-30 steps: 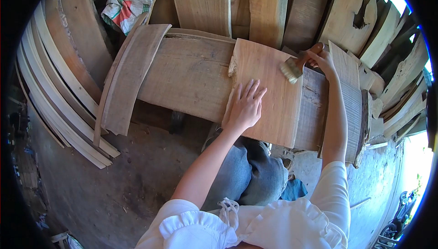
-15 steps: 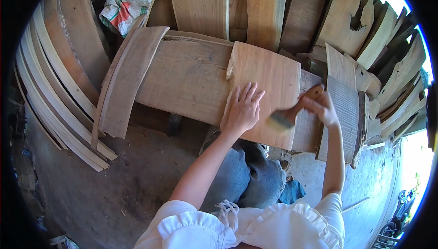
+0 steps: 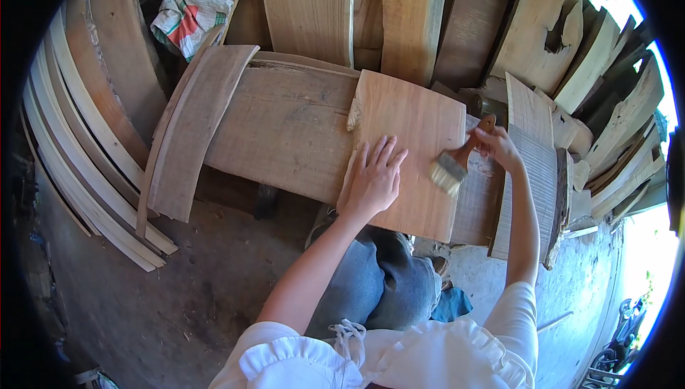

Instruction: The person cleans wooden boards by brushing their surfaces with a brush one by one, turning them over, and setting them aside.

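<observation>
A reddish-brown board [image 3: 414,121] lies flat across a longer, greyer plank [image 3: 282,129], near the plank's right end, its left edge rough and splintered. Over the board's lower right part, close to its right edge, is a brush [image 3: 454,163] with a brown handle, a metal band and pale bristles pointing down toward the person. The bristles are slightly blurred, and I cannot tell whether they touch the wood.

The right hand [image 3: 498,148] is closed around the brush handle, gripping it with thumb and fingers, the handle's end sticking up past them. The left hand [image 3: 376,181] is open and flat, fingers a little spread, palm down on the board near its left edge.

To the right of the plank's bare end lies a ridged board [image 3: 534,182]. At the plank's left end, a narrow curved-looking board [image 3: 203,136] lies across it. Farther left is a stack of pale strips [image 3: 82,168]. Behind, tall boards [image 3: 310,11] stand in a row, and up at the left is a crumpled red-and-white sack [image 3: 191,14]; what is inside it cannot be seen.
</observation>
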Demonstrator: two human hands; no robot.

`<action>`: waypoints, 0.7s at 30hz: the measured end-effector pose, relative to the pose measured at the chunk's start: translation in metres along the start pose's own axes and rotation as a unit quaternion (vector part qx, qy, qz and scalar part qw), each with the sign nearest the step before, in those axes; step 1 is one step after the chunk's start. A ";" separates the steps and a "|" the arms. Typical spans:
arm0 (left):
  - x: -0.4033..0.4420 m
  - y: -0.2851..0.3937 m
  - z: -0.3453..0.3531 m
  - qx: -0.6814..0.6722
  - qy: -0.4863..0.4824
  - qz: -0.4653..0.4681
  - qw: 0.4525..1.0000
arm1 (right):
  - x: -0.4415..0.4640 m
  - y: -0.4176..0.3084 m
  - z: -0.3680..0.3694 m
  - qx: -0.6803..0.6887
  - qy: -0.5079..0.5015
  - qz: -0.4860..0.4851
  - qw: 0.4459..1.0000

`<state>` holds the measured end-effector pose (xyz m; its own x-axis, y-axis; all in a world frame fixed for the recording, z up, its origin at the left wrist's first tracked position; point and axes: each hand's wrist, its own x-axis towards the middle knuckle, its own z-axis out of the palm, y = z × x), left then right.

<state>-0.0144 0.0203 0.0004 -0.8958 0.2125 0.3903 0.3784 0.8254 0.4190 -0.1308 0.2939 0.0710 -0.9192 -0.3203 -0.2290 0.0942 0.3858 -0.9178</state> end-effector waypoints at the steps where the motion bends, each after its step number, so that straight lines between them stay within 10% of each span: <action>1: 0.000 0.000 0.000 0.002 0.001 0.002 1.000 | 0.010 -0.002 -0.008 0.027 0.007 -0.005 1.000; 6: -0.001 -0.002 0.002 0.012 0.009 0.006 1.000 | 0.059 -0.008 -0.038 0.007 0.119 -0.050 0.992; 9: -0.001 -0.001 0.001 0.017 0.013 0.010 1.000 | 0.062 -0.019 -0.024 -0.322 0.394 -0.235 0.828; 11: 0.000 -0.001 0.001 0.009 -0.013 -0.001 1.000 | 0.055 -0.029 -0.009 -0.295 0.408 -0.237 0.831; 21: -0.001 -0.001 -0.016 -0.180 0.100 0.014 0.978 | -0.068 -0.089 0.102 -0.246 0.025 -0.166 0.955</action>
<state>-0.0101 0.0105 0.0129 -0.8345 0.0958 0.5426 0.4912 0.5754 0.6539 -0.0375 0.1935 0.1351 -0.8852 -0.4590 0.0756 -0.3854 0.6329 -0.6715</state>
